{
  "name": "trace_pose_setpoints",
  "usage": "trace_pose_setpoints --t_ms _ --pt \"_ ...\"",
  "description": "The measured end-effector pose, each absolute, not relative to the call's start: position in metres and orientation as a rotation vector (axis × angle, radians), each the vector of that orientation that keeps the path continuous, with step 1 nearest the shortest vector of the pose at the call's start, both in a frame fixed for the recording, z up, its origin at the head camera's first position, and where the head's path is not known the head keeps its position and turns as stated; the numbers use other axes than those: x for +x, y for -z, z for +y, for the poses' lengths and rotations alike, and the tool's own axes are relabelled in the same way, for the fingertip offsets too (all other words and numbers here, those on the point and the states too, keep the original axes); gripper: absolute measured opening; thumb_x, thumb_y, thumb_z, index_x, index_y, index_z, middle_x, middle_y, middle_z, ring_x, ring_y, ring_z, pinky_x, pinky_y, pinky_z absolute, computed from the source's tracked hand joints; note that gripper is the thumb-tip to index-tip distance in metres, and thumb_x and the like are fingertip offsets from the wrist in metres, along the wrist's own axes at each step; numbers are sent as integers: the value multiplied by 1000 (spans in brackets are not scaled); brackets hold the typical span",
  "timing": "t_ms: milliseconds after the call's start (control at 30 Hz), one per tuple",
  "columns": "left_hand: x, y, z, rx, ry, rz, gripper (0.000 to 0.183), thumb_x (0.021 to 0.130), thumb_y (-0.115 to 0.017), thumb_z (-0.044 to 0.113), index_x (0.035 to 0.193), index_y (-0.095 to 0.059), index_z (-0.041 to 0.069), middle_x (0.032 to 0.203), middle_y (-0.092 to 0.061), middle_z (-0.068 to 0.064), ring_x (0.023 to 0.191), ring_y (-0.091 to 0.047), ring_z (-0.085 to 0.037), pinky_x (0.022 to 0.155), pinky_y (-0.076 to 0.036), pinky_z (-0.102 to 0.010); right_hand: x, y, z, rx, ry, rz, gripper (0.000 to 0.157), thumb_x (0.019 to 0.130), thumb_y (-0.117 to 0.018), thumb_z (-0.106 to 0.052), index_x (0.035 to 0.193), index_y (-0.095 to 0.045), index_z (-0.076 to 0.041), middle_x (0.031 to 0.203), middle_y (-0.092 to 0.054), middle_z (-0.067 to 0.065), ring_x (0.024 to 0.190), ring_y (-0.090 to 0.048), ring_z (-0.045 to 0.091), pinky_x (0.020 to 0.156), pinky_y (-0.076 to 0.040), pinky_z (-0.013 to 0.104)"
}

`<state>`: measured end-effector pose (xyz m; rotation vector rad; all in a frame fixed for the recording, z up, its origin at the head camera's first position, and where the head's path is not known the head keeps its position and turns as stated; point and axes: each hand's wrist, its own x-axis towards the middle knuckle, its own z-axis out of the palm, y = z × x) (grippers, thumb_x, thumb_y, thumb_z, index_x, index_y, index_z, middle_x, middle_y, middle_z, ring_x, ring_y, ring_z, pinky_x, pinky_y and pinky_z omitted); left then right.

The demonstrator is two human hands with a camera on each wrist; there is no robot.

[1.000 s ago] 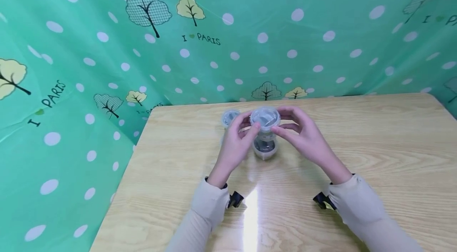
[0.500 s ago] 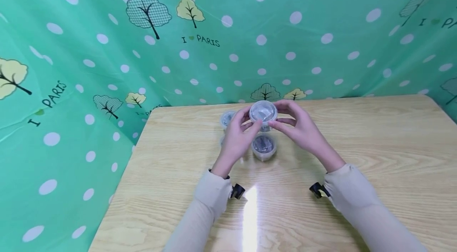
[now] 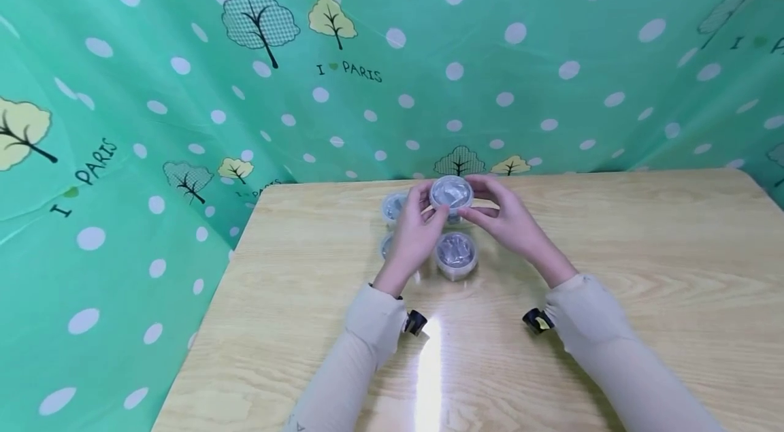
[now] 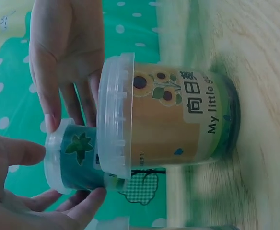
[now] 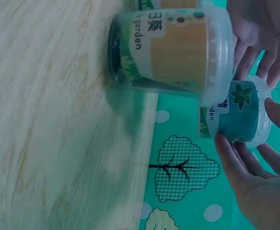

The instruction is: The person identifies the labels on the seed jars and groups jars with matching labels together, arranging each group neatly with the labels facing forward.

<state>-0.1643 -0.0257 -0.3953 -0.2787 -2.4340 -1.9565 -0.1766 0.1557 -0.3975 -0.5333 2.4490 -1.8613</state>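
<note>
Both hands hold a small clear-lidded plastic cup (image 3: 452,192), its teal label with a green leaf showing in the left wrist view (image 4: 80,151). My left hand (image 3: 416,235) grips its left side, with the thumb at the lid's rim. Opposite, the right hand (image 3: 505,218) grips the right side with thumb and fingers. Nearer to me a second lidded cup (image 3: 456,255) stands upright on the table; its orange label shows sunflowers and "My little garden" (image 4: 166,115). In both wrist views this cup partly hides the held one, whose base appears higher than the tabletop.
Two more lidded cups stand to the left, one at the back (image 3: 394,206) and one nearer (image 3: 386,246), partly hidden by the left hand. The wooden table (image 3: 643,269) ends at a green dotted curtain (image 3: 361,105) behind and to the left.
Both hands have carried the held cup slightly back, away from me. It overlapped the sunflower cup in the head view before; now that cup's lid shows fully in front of it.
</note>
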Motion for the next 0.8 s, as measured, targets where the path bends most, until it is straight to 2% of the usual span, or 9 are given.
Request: trace_pose_setpoints --t_ms 167,333,567,800 --pt "-169 400 -23 -210 1905 -2499 51 98 -58 10 145 -40 1 145 -49 -15 134 -49 -26 110 -45 -28 -183 405 156 -517 1821 2443 59 90 -69 -3 143 -42 2 138 -51 19 127 -52 33 99 -53 25" --pt "-174 404 -20 -176 1855 -2571 53 97 -59 9 145 -40 -2 145 -47 -17 132 -51 -27 108 -47 -29 -187 411 159 -488 1785 2436 61 91 -69 -5 145 -40 2 139 -51 21 128 -52 35 102 -52 31" --pt "-177 404 -19 -153 1740 -2694 54 99 -58 13 148 -38 0 146 -46 -19 131 -52 -27 107 -47 -28 -188 414 161 -448 1744 2437 63 92 -68 -6 147 -37 4 143 -47 24 132 -48 39 106 -49 37" --pt "-180 406 -19 -123 1661 -2769 57 98 -60 13 149 -37 2 143 -51 -17 125 -57 -28 105 -50 -34 -190 415 160 -416 1677 2440 66 92 -69 -8 147 -36 4 147 -44 24 135 -45 39 110 -45 45"
